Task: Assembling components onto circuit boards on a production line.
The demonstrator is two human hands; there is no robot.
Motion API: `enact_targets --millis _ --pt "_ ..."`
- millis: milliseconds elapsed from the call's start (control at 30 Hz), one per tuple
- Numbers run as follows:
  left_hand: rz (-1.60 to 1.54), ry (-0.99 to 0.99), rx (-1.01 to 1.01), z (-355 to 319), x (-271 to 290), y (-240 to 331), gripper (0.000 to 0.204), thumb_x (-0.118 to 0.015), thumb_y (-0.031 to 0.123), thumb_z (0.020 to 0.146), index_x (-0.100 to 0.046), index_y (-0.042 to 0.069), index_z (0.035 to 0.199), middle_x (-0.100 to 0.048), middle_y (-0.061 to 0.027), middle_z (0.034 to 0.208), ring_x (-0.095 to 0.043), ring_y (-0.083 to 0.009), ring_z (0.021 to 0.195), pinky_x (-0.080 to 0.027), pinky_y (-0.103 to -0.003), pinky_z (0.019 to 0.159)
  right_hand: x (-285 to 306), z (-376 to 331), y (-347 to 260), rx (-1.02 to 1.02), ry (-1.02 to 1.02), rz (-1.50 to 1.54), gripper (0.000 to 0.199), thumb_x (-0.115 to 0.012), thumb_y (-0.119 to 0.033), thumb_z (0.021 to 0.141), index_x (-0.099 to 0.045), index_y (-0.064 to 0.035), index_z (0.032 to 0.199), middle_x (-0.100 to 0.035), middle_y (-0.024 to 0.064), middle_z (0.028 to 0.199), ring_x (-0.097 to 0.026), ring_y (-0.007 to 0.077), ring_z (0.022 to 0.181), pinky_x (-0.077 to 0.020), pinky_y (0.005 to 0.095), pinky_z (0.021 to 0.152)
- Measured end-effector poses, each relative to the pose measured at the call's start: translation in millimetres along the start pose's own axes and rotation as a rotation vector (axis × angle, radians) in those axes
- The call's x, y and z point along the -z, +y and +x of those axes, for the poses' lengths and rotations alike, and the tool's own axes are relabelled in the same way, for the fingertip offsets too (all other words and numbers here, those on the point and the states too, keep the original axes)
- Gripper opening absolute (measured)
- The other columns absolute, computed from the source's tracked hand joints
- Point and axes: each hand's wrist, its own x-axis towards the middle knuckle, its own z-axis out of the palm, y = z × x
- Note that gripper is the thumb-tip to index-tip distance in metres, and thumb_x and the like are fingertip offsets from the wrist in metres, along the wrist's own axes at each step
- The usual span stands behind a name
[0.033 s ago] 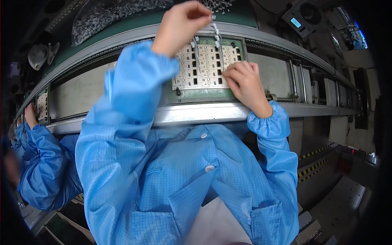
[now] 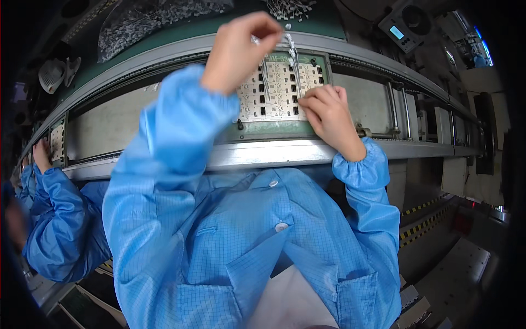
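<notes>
A panel of pale circuit boards (image 2: 282, 112) with rows of small black connectors sits in a green carrier (image 2: 263, 130) on the conveyor. Grey wire leads (image 2: 295, 63) with white plugs lie in bundles across it, over the far edge. My left hand (image 2: 235, 55), slightly blurred, hovers above the panel's far left part, thumb and fingers pinched beside a small white plug (image 2: 287, 26); what they grip is unclear. At the panel's right side my right hand (image 2: 331, 115) has its fingers drawn together, tips at a black connector; anything between them is hidden.
Behind the far rail lie a clear bag of white-plugged leads (image 2: 159, 24) and a loose pile of leads (image 2: 290, 8). The metal near rail (image 2: 268, 152) runs before me. A co-worker's hand (image 2: 41, 155) touches another panel at left. A device with a lit screen (image 2: 396, 31) stands far right.
My left hand has dropped slightly toward the panel. My right hand stays at nearly the same spot on the board.
</notes>
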Motion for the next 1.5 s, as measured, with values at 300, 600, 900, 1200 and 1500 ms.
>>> enact_targets --millis 300,600,900,1200,1500 --pt "0.797 0.017 -0.202 -113.1 -34.4 7.6 0.013 -0.071 0.012 0.08 -0.067 0.015 0.092 -0.067 0.0022 0.084 -0.055 -0.0212 0.088 -0.035 -0.039 0.081 -11.1 100.9 79.5 -0.197 0.158 0.028 0.017 -0.064 -0.017 0.089 -0.069 -0.003 0.097 -0.066 0.0124 0.092 -0.064 0.031 0.087 -0.0497 0.0405 0.072" --pt "0.678 0.047 -0.109 -122.9 -39.5 0.5 0.011 -0.071 0.009 0.076 -0.07 0.014 0.086 -0.064 0.0038 0.096 -0.053 -0.0233 0.1 -0.033 -0.043 0.087 -67.6 156.4 128.8 -0.399 0.203 -0.597 0.028 -0.068 -0.032 0.089 -0.07 -0.0089 0.104 -0.069 0.0072 0.099 -0.066 0.0264 0.096 -0.0479 0.0462 0.081" --pt "0.681 0.03 0.007 -118.3 -38.2 7.7 0.008 -0.074 0.01 0.075 -0.073 0.014 0.082 -0.063 0.0035 0.1 -0.05 -0.0259 0.105 -0.032 -0.042 0.089 -62.5 151.5 127.9 -0.366 0.319 -0.406 0.021 -0.065 -0.023 0.082 -0.071 -0.0091 0.096 -0.064 0.0108 0.096 -0.056 0.0302 0.101 -0.0377 0.0495 0.084" --pt "0.748 0.024 -0.026 -122.4 -39.4 10.4 0.008 -0.074 0.01 0.075 -0.072 0.014 0.082 -0.062 0.0032 0.101 -0.05 -0.0269 0.104 -0.033 -0.042 0.088 -75.7 154.7 141.4 -0.355 0.391 -0.39 0.019 -0.065 -0.022 0.081 -0.07 -0.0081 0.093 -0.064 0.0095 0.096 -0.056 0.03 0.101 -0.0372 0.0501 0.083" --pt "0.907 -0.151 -0.158 -141.9 -32.2 18.6 0.037 -0.07 0.014 0.075 -0.069 0.012 0.112 -0.057 -0.0038 0.115 -0.047 -0.029 0.111 -0.035 -0.046 0.091 33.1 121.8 92.5 -0.348 0.404 0.222 0.012 -0.061 -0.011 0.086 -0.066 -0.0024 0.092 -0.068 0.0156 0.08 -0.067 0.0366 0.076 -0.0528 0.0427 0.07"
